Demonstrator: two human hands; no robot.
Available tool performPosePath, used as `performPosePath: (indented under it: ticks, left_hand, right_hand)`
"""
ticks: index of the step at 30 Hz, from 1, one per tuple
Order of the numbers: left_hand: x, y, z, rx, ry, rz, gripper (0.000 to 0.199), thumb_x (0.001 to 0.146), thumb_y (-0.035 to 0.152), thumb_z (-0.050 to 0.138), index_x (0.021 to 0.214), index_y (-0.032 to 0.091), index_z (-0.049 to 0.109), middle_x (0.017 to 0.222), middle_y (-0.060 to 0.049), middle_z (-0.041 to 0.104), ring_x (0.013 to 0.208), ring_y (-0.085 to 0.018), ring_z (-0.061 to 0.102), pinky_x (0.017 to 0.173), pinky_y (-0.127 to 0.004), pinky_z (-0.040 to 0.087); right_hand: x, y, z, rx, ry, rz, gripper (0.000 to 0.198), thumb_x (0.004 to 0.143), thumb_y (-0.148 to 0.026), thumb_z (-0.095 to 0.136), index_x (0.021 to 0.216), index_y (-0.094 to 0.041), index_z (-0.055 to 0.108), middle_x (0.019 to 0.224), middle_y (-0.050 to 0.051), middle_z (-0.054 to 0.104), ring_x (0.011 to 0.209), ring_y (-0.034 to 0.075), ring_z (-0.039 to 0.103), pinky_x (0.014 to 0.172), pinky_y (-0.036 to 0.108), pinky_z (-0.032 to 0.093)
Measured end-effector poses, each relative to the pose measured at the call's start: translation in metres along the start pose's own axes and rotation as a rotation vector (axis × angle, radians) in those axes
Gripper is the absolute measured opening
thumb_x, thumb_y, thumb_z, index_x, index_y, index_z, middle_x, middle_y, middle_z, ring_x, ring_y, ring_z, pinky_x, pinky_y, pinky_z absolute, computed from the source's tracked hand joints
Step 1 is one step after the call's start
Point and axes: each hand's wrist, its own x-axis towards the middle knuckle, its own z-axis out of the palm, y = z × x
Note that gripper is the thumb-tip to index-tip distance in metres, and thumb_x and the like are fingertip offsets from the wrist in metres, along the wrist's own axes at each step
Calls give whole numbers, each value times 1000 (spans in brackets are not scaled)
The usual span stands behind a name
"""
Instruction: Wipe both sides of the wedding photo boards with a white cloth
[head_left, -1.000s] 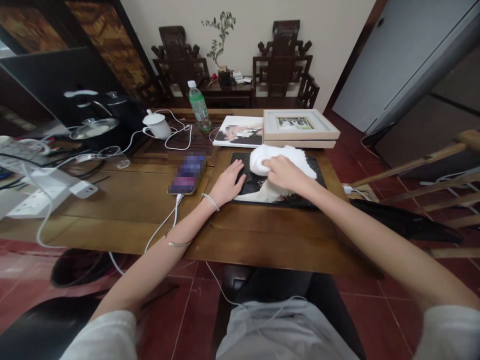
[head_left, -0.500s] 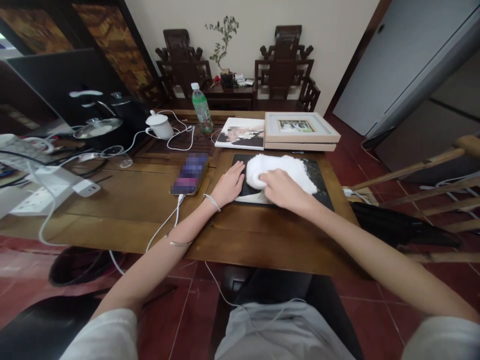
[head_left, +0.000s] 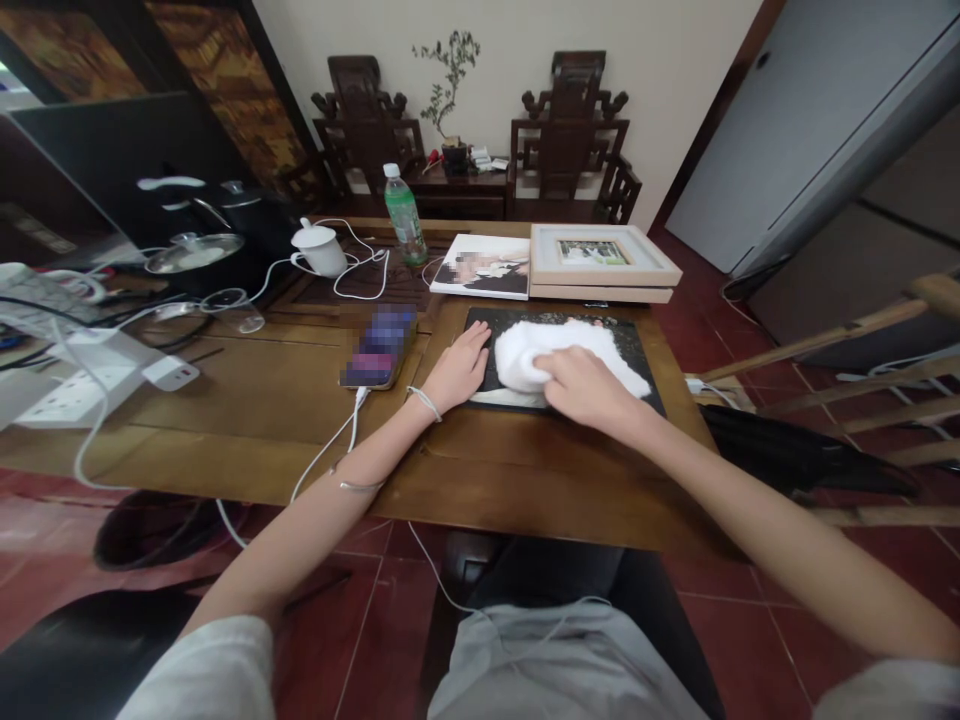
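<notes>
We've got the left hand (head_left: 459, 365) flat, fingers slightly spread, at the left edge of the dark picture panel (head_left: 636, 345), probably to brace it against sliding on the table (head_left: 480, 470). Our right hand (head_left: 581, 385) is curled on a bunched fold of the white cloth (head_left: 555, 345), which lies atop the panel, likely gripped there for control and pressure. Cloth looks thick, fluffy, crumpled; panel is thin, flat, mostly black, with a pale patch along its near edge.
</notes>
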Motion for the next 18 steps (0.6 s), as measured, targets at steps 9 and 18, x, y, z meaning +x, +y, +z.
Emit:
performPosePath:
  ticks: [9, 18]
  left_hand:
    - [0, 10, -11, -177, 222, 5, 60, 105, 48, 19, 143, 12, 47, 152, -13, 47, 143, -21, 42, 122, -40, 29]
    - [0, 11, -13, -192, 254, -9, 72, 103, 57, 8, 144, 11, 47, 150, -14, 49, 143, -22, 42, 121, -40, 30]
  right_hand:
    - [77, -4, 12, -19, 135, -88, 30, 77, -4, 43, 89, -15, 68, 94, 16, 71, 84, 26, 60, 71, 32, 34]
    - [-14, -17, 9, 73, -74, -420, 22, 66, -1, 41, 66, -19, 54, 72, 7, 64, 78, 20, 56, 74, 30, 36]
